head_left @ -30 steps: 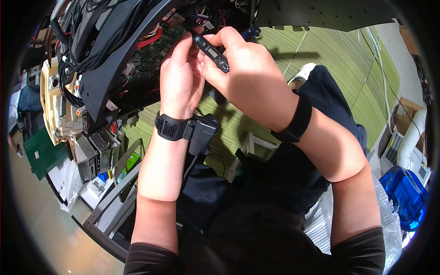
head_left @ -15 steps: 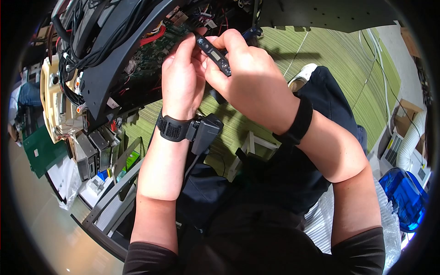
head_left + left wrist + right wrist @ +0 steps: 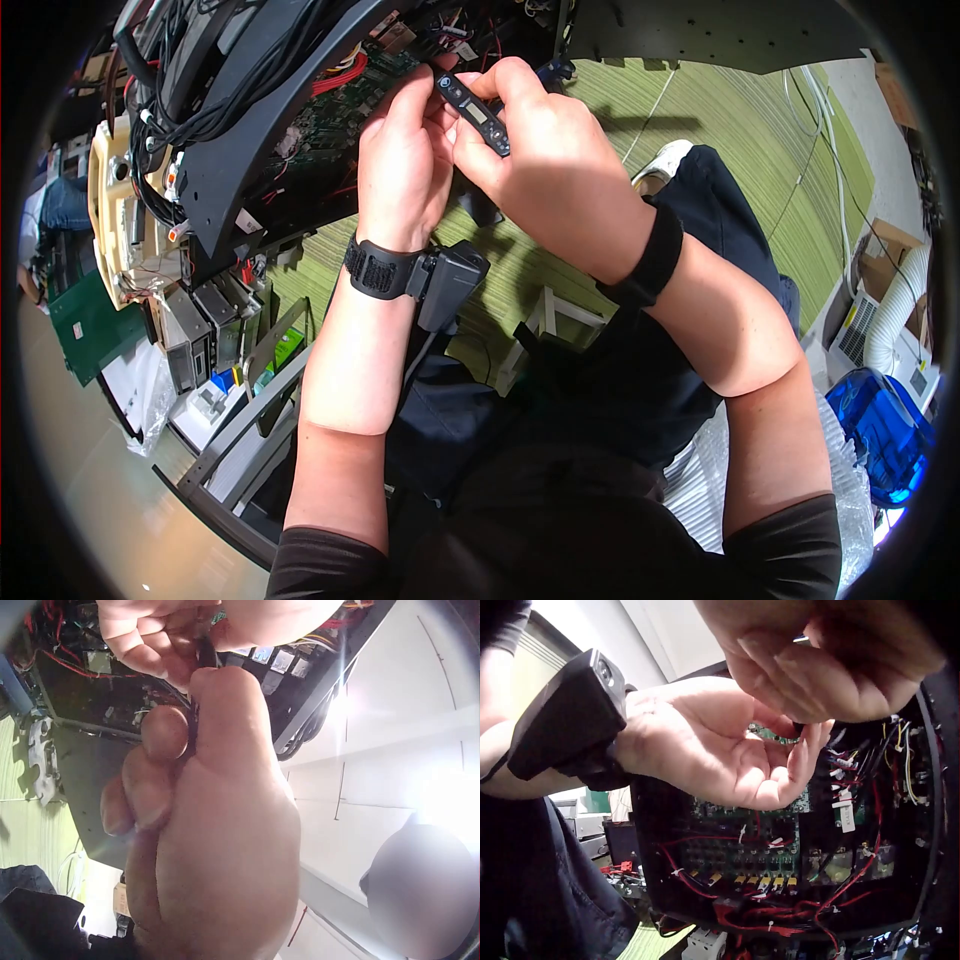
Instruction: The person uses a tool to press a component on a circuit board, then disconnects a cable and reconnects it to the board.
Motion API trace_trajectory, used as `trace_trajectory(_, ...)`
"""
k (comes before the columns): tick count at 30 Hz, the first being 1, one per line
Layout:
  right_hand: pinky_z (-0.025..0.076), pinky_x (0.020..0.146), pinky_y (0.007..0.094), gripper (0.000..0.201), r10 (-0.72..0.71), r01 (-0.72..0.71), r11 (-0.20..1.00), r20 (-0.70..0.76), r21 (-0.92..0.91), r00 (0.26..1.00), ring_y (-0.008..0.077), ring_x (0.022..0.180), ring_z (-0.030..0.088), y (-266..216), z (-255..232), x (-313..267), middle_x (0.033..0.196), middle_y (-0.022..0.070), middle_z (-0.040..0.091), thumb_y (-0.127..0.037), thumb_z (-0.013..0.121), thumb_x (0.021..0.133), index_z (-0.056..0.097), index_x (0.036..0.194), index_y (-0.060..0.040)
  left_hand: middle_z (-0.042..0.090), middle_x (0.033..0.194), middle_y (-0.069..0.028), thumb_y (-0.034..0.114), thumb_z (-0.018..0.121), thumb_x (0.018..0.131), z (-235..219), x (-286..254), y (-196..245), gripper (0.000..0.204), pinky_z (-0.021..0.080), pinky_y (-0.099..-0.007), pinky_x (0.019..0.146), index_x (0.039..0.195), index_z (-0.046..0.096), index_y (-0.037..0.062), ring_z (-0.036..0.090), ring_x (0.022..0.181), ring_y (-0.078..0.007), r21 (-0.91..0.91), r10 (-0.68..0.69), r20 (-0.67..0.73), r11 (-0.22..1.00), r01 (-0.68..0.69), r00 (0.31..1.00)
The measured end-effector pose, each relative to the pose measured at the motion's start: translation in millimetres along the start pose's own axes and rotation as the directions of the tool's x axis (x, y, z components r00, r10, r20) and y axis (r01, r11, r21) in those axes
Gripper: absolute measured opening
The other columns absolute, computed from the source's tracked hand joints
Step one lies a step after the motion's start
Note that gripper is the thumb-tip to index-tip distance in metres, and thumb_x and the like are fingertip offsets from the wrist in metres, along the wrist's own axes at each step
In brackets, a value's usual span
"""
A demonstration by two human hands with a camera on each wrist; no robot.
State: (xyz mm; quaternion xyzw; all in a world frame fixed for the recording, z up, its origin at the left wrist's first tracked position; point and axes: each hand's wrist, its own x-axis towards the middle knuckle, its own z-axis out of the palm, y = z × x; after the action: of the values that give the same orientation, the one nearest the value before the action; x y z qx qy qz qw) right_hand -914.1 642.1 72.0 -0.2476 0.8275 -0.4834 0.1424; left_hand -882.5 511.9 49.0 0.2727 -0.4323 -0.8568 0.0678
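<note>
While both hands meet at the top of the head view, the right hand (image 3: pixel 545 160) grips a slim black device (image 3: pixel 474 113) with a small display window and a round button on its face. Its fingers curl round the device's far edge and the thumb lies along the near side, so the device sits slanted across the knuckles, just in front of the opened black chassis (image 3: pixel 230 170). The left hand (image 3: pixel 400 165) rests against the device's upper end; its fingers are bent and pressed together, their tips pinching at that end, though exactly what the tips hold is hidden by the right hand. From the left wrist view, the left hand's fingers (image 3: pixel 161 735) are curled close to each other, and the thumb and forefinger close on something thin and dark that is too blurred to tell. From the right wrist view, the left hand (image 3: pixel 720 750) is cupped below the right hand's fingertips (image 3: pixel 802 682), touching them.

Behind the hands, the chassis holds a green circuit board (image 3: pixel 765 847) crossed by red wires (image 3: pixel 780 922), with black cables (image 3: pixel 200 90) bundled along its outer edge. Each wrist carries a black strap, the left with a camera unit (image 3: pixel 447 285). Below lies green striped carpet (image 3: pixel 740 130), and a blue container (image 3: pixel 885 425) stands at the far right.
</note>
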Motion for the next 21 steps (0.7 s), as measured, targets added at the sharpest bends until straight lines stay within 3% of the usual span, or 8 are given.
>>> trace_trajectory(7, 0.046, 0.057, 0.0370, 0.033, 0.018, -0.018, 1.000, 0.002, 0.000, 1.000, 0.0309, 0.060, 0.060, -2.5, -2.4, 1.0, 0.066, 0.0190, 0.059, -0.020, 0.062, 0.083, 0.053, 0.106, 0.0023, 0.064, 0.094, -0.0171, 0.017, 0.044, 0.097, 1.7, -1.5, 1.3, 0.029, 0.052, -0.0280, 0.076, 0.111, 0.052, -0.0068, 0.062, 0.082, -0.0175, -0.009, 0.008, -0.015, 1.000, -0.008, 1.000)
trace_trajectory(9, 0.053, 0.060, 0.0411, 0.031, -0.028, 0.028, 0.999, 0.016, -0.019, 0.999, 0.0370, 0.067, 0.064, -3.3, -3.7, 1.4, 0.069, 0.0238, 0.062, -0.019, 0.058, 0.083, 0.049, 0.100, 0.0054, 0.064, 0.093, -0.0169, 0.017, 0.043, 0.097, 1.1, -1.3, 1.1, 0.029, 0.052, -0.0277, 0.076, 0.111, 0.052, -0.0069, 0.062, 0.082, -0.0171, -0.013, 0.007, 0.003, 1.000, -0.007, 1.000)
trace_trajectory(19, 0.053, 0.055, 0.0387, 0.030, -0.086, 0.085, 0.996, -0.028, -0.039, 0.996, 0.0348, 0.062, 0.064, 0.6, 0.6, 1.1, 0.064, 0.0220, 0.061, -0.019, 0.059, 0.083, 0.049, 0.098, 0.0054, 0.064, 0.092, -0.0165, 0.017, 0.044, 0.097, -0.1, -0.2, -0.2, 0.028, 0.052, -0.0264, 0.073, 0.109, 0.053, -0.0065, 0.062, 0.079, -0.0163, -0.028, 0.001, 0.000, 1.000, -0.001, 1.000)
trace_trajectory(21, 0.046, 0.054, 0.0364, 0.032, -0.019, 0.019, 0.999, -0.008, -0.033, 1.000, 0.0305, 0.059, 0.061, -1.5, 0.1, -0.4, 0.067, 0.0185, 0.061, -0.020, 0.063, 0.083, 0.053, 0.104, 0.0027, 0.065, 0.091, -0.0159, 0.017, 0.043, 0.096, -0.3, -1.2, 0.3, 0.028, 0.052, -0.0258, 0.073, 0.109, 0.053, -0.0060, 0.062, 0.078, -0.0159, 0.019, 0.009, -0.010, 1.000, -0.009, 1.000)
